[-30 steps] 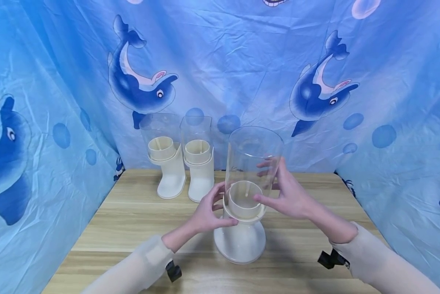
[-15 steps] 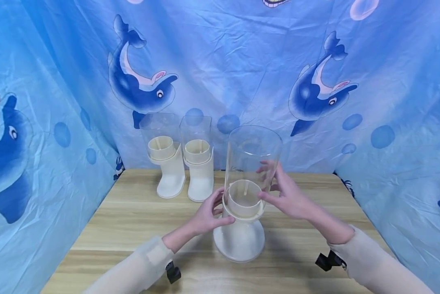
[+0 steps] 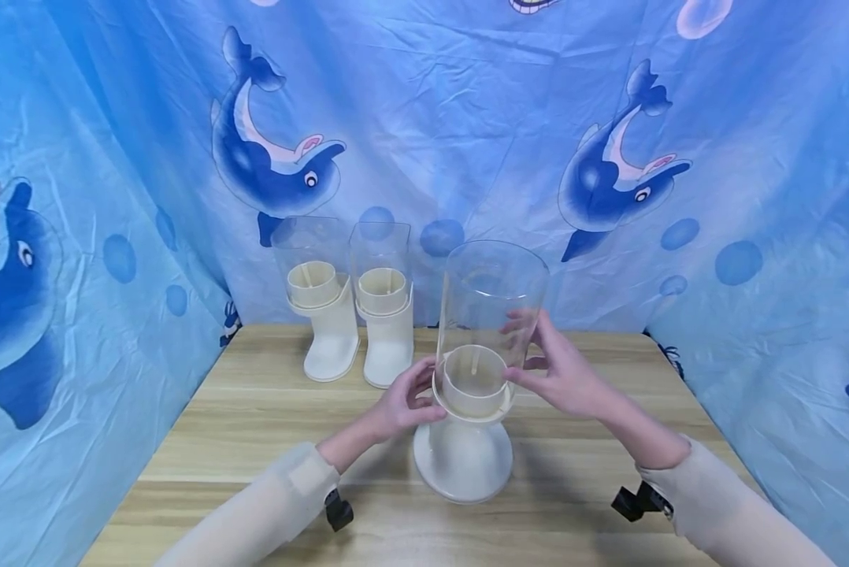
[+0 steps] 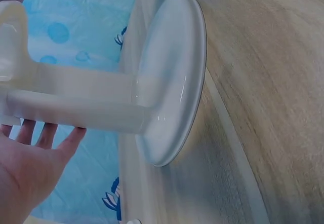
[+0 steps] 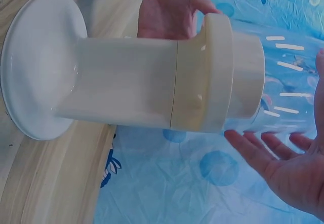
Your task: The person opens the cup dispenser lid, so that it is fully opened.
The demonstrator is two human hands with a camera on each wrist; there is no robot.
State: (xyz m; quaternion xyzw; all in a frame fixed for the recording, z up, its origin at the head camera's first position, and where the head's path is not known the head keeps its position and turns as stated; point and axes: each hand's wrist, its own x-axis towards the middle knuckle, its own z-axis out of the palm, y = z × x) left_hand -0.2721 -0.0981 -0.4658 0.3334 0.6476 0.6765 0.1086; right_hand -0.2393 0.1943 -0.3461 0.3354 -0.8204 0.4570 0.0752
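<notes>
A white stand (image 3: 467, 461) with a round base stands upright on the table, seen also in the left wrist view (image 4: 172, 82). Its cream collar and inner ring (image 3: 474, 386) carry a tall clear cylinder (image 3: 495, 276). At the stand's left side my left hand (image 3: 403, 402) rests loosely against it, thumb in front by the collar, fingers partly hidden behind. My right hand (image 3: 566, 374) is loosely spread at the cylinder's right side, its thumb at the wall and fingers seen through it. In the right wrist view, the relaxed fingers (image 5: 263, 153) reach the cylinder's edge.
Two similar boot-shaped white holders (image 3: 332, 339), (image 3: 387, 346) with clear upper parts stand at the back left of the wooden table (image 3: 254, 441). A blue dolphin-print cloth (image 3: 453, 118) hangs behind and along both sides.
My left thumb has drawn back a little leftward from the collar. My right thumb has eased outward to the cylinder's edge. The stand stays in about the same place.
</notes>
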